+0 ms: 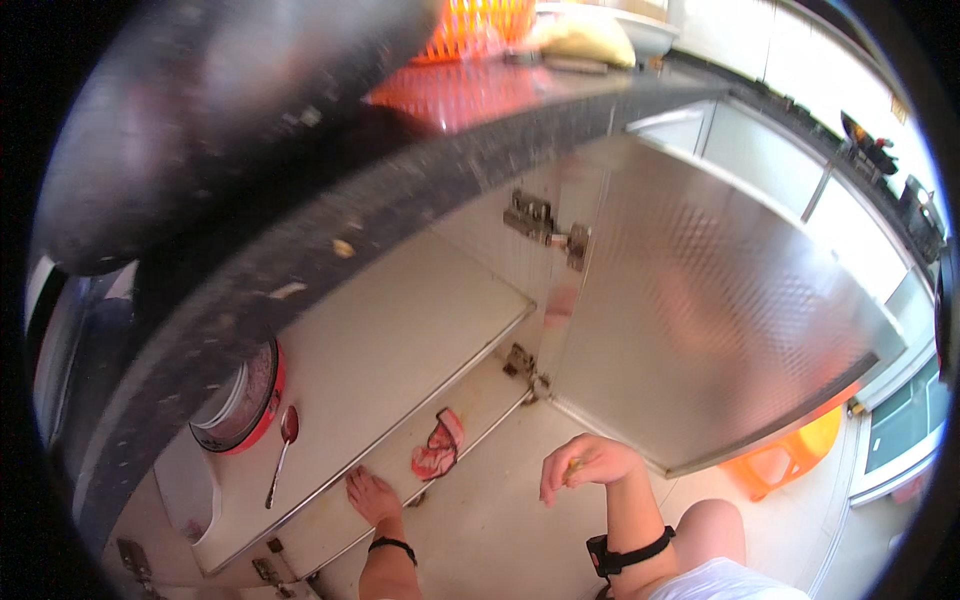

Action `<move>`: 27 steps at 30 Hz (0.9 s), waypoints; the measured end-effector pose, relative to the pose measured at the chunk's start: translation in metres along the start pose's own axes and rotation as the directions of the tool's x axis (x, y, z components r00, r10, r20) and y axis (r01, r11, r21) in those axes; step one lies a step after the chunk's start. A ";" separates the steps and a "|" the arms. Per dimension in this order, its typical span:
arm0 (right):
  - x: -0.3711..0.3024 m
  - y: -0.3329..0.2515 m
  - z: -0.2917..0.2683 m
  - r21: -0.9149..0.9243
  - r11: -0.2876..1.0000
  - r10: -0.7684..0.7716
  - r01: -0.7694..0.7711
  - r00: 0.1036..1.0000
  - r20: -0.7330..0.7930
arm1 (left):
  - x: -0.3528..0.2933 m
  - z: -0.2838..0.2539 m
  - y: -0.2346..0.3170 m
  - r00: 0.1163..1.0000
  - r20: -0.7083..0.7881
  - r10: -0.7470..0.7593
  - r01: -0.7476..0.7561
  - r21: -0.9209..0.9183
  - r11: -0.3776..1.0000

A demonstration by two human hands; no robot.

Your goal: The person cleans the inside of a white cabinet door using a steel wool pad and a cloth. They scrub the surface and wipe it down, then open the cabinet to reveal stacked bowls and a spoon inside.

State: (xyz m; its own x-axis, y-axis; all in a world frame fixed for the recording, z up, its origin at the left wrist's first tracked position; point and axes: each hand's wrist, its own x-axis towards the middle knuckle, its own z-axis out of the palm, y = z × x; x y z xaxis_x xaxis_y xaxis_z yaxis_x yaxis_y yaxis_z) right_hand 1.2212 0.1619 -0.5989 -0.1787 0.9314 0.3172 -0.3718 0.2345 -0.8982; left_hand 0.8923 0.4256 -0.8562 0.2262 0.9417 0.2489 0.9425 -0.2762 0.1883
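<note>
My left hand (373, 496) lies with its fingers stretched out on the cabinet's lower board, by the metal-edged front of the shelf. Between the fingers of my right hand (592, 464), raised in front of the open cabinet door, shows a small yellowish thing (573, 466), too small to name. A crumpled red-and-pink piece with a dark edge (438, 447), perhaps cloth, rests on the lower board to the right of my left hand. Up on the shelf (390, 325) lies a spoon (283, 455) beside a round red-and-black container (268, 400), partly hidden by the countertop.
The dark countertop edge (420, 190) overhangs the cabinet. Its metal door (710, 310) stands swung open on the right. An orange plastic stool (790, 455) is behind the door. On the counter stands an orange basket (485, 28). A large, blurred dark shape (220, 110) fills the upper left.
</note>
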 end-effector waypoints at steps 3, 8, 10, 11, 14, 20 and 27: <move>0.044 -0.093 0.082 -0.106 0.964 -0.260 0.242 0.941 -0.217 | -0.006 -0.033 -0.025 1.000 -0.011 -0.004 0.003 -0.025 1.000; 0.088 -0.200 0.210 -0.733 0.670 -0.605 -0.117 0.486 -0.631 | -0.022 -0.069 -0.064 1.000 -0.026 -0.005 0.003 -0.062 0.998; 0.092 -0.234 0.247 -0.805 0.401 -0.781 -0.436 0.297 -0.550 | -0.026 -0.087 -0.075 0.999 0.035 -0.024 0.027 -0.086 0.996; 0.093 -0.251 0.261 -0.816 0.246 -0.861 -0.523 0.268 -0.432 | -0.025 -0.096 -0.079 0.996 0.090 -0.011 0.019 -0.093 0.996; 0.103 -0.303 0.285 -0.618 -0.119 -0.777 -0.777 0.460 -0.429 | -0.023 -0.116 -0.094 0.945 0.326 0.000 0.030 -0.087 0.996; 0.175 -0.355 0.247 -0.609 -0.434 -0.663 -0.664 0.693 -0.282 | -0.018 -0.064 -0.146 0.898 0.370 0.238 -0.224 -0.080 0.971; 0.199 -0.275 0.189 -0.416 -0.862 -0.318 -0.291 0.948 -0.004 | -0.026 0.047 -0.157 0.911 0.375 0.175 -0.161 -0.069 0.985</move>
State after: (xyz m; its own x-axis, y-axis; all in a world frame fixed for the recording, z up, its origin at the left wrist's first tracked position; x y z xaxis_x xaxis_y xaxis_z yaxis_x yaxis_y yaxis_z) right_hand 1.1156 0.2300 -0.2309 -0.0474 0.8098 0.5848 0.7515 -0.3568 0.5549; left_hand 0.7499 0.4535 -0.9370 0.4627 0.8812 -0.0965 0.8748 -0.4363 0.2107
